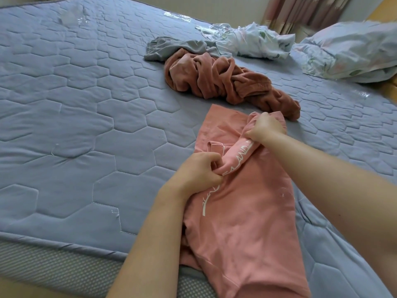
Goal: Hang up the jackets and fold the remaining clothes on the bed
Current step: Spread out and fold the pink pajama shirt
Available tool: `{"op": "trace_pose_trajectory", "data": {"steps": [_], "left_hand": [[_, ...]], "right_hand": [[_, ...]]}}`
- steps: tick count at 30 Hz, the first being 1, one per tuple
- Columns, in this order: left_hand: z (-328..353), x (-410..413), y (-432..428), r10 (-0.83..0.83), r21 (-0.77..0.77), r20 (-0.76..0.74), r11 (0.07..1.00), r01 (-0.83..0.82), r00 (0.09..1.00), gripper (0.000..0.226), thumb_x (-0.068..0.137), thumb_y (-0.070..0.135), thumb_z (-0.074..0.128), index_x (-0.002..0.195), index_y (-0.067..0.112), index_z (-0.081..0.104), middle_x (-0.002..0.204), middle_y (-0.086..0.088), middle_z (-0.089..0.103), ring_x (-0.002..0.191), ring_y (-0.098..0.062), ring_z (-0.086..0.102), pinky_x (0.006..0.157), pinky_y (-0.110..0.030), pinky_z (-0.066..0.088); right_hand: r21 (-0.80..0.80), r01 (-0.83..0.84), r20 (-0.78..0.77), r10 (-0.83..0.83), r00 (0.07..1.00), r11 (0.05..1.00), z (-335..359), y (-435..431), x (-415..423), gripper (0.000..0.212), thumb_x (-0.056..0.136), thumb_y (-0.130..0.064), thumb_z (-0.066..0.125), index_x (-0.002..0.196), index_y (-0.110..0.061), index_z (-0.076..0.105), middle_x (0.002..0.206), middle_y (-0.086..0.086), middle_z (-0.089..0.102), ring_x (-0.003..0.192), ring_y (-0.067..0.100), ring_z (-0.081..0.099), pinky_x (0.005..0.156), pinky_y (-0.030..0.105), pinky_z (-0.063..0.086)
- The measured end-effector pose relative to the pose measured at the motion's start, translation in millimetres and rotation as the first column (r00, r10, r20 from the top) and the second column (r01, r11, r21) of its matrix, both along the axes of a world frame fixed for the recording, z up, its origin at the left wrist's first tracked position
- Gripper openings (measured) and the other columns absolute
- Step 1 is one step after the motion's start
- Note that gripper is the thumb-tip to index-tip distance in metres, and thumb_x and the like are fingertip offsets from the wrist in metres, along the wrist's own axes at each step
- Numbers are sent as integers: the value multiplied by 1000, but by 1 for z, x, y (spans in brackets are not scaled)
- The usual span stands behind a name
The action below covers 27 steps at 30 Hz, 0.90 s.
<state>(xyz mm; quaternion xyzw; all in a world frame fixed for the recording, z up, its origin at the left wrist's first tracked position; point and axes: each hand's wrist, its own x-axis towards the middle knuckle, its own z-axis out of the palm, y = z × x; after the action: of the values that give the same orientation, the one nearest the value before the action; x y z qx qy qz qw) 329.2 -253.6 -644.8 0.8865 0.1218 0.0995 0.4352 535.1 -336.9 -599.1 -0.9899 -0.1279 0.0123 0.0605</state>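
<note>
On the blue quilted bed, we find a pink shirt with white lettering spread near the front edge, its near end drooping over the side. The left grip is clamped on a rolled fold at the shirt's middle. The right grip is clenched around bunched fabric at its far end. Just beyond lies a crumpled rust-brown garment, touching a grey garment. A floral pillow rests at far right.

- T-shirt on mattress, at near edge.
- crumpled heap just behind T-shirt.
- thin garment behind crumpled heap, touching it.
- bundled sheet, then pillow, at far right.
</note>
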Motion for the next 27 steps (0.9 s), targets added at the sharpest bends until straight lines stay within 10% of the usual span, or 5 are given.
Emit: {"op": "trace_pose_trajectory", "data": {"steps": [6,15,22,27], "left_hand": [[-3,0,0,92,-45,-3,995,-92,996,23,80,41,70,88,20,64,78,8,61,74,-8,55,65,-23,37],[-2,1,10,301,-349,27,896,-274,953,30,75,25,59,103,26,69,88,6,69,83,-13,64,78,-29,51],[-11,-10,34,346,-292,-163,877,-381,924,26,86,16,56,108,18,69,100,-1,69,96,-18,63,80,-28,48],[-16,-9,35,335,-292,-162,882,-369,928,23,87,20,55,107,19,68,100,1,68,95,-16,63,76,-26,46]], "right_hand": [[313,182,-224,-114,968,932,-8,-8,12,48,86,-38,58,120,-5,55,110,13,63,103,30,62,95,38,49],[591,51,-102,11,995,805,20,52,17,52,88,-46,55,116,-4,64,109,13,67,103,30,63,84,30,49],[372,-236,-254,343,905,898,-1,94,-18,36,95,-38,49,109,-7,59,100,12,62,84,22,61,75,30,47],[273,-470,143,448,883,839,-35,70,-40,42,98,-22,41,136,-5,45,144,15,43,134,30,37,112,39,26]]}}
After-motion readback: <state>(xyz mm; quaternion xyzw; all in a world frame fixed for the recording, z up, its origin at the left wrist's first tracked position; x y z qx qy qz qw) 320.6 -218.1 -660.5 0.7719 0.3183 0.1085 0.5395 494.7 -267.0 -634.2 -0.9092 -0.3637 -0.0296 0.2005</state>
